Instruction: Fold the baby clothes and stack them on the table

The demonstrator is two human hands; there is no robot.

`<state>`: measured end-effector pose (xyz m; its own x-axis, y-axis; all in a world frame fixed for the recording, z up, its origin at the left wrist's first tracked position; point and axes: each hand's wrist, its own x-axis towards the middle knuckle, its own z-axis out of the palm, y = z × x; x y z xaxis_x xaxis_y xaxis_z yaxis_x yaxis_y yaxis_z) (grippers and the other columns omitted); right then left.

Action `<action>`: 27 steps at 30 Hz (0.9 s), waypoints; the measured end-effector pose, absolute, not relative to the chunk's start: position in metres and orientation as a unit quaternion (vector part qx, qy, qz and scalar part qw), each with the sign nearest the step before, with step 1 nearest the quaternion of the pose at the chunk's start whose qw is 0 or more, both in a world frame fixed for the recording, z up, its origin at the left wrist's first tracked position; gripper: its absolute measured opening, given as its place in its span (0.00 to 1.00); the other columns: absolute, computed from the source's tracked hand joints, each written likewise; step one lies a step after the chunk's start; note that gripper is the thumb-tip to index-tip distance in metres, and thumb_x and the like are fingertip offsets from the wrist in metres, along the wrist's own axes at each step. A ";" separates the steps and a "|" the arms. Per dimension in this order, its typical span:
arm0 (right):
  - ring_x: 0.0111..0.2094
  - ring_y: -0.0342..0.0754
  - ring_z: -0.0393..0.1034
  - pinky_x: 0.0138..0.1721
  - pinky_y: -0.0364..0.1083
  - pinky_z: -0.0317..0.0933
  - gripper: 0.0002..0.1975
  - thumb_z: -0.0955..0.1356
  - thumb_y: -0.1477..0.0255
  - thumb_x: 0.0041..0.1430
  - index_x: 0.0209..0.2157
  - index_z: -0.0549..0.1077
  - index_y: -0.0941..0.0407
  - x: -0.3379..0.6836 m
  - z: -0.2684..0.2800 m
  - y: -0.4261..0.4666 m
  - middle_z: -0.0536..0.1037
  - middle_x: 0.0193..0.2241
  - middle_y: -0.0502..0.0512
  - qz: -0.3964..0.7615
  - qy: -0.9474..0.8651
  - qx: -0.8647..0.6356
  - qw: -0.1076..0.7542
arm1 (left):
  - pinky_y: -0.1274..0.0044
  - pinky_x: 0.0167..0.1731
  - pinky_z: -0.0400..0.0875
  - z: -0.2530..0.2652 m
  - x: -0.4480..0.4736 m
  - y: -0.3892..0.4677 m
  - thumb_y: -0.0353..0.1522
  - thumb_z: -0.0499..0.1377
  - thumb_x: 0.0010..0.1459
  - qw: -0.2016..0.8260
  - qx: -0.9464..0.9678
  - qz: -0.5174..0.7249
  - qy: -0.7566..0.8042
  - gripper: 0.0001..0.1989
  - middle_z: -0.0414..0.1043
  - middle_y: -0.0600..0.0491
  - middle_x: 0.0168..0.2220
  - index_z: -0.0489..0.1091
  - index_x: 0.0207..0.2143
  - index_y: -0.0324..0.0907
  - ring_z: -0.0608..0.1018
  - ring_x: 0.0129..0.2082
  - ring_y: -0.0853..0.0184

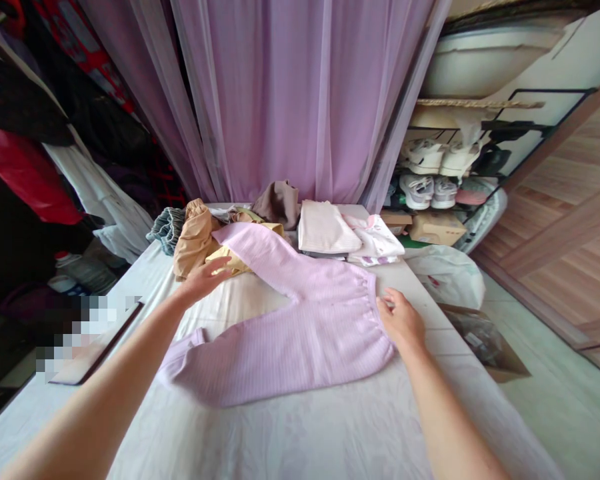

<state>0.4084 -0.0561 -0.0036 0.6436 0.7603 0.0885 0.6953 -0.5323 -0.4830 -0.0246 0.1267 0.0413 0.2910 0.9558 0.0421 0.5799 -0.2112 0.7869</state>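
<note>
Lilac ribbed trousers (310, 327) lie spread on the white-covered table, the gathered waistband to the right and both legs pointing left. The lower leg's cuff is turned up and blurred. My left hand (206, 279) hovers open by the upper leg's end, fingers stretched out, near a yellow garment (233, 261). At the waistband's edge, my right hand (403, 319) has its fingers loosely curled and apart. It appears to touch the fabric, with no grip visible.
Crumpled clothes, including tan trousers (194, 240) and a brown garment (277, 203), lie at the back left. Beside them stands a folded cream garment (327, 228) and a folded white printed one (377, 240). A flat dark-edged object (100, 347) lies at left. A shoe rack (480, 127) stands at right.
</note>
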 end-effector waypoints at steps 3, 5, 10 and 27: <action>0.40 0.55 0.75 0.39 0.49 0.64 0.26 0.61 0.59 0.60 0.56 0.68 0.54 0.395 0.004 -0.080 0.81 0.44 0.57 0.086 -0.403 -0.888 0.203 | 0.68 0.54 0.69 0.047 -0.053 0.092 0.56 0.58 0.52 0.390 0.757 0.162 0.498 0.31 0.76 0.49 0.52 0.75 0.49 0.47 0.75 0.53 0.56; 0.42 0.58 0.75 0.40 0.51 0.65 0.28 0.60 0.55 0.61 0.58 0.67 0.54 0.387 0.008 -0.091 0.81 0.44 0.58 0.099 -0.398 -0.896 0.171 | 0.69 0.55 0.68 0.050 -0.075 0.075 0.55 0.57 0.52 0.417 0.761 0.098 0.487 0.29 0.76 0.50 0.52 0.76 0.48 0.48 0.75 0.53 0.56; 0.45 0.62 0.74 0.43 0.54 0.65 0.34 0.58 0.49 0.60 0.61 0.63 0.55 0.374 0.014 -0.100 0.78 0.49 0.62 0.104 -0.409 -0.900 0.108 | 0.71 0.53 0.70 0.051 -0.111 0.055 0.48 0.59 0.48 0.428 0.759 0.013 0.490 0.28 0.75 0.49 0.53 0.74 0.50 0.47 0.76 0.53 0.56; 0.42 0.62 0.74 0.40 0.55 0.66 0.30 0.60 0.58 0.61 0.59 0.65 0.58 0.402 -0.007 -0.100 0.77 0.46 0.67 -0.011 -0.399 -0.902 0.161 | 0.76 0.29 0.68 0.059 -0.112 0.032 0.40 0.57 0.41 0.409 0.664 0.161 0.605 0.13 0.74 0.54 0.28 0.73 0.30 0.45 0.76 0.32 0.62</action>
<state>0.4025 -0.1000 -0.0067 0.6806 0.7174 0.1488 0.7246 -0.6289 -0.2820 -0.1123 0.0325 0.0589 0.2164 0.9350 -0.2811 0.6727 0.0659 0.7370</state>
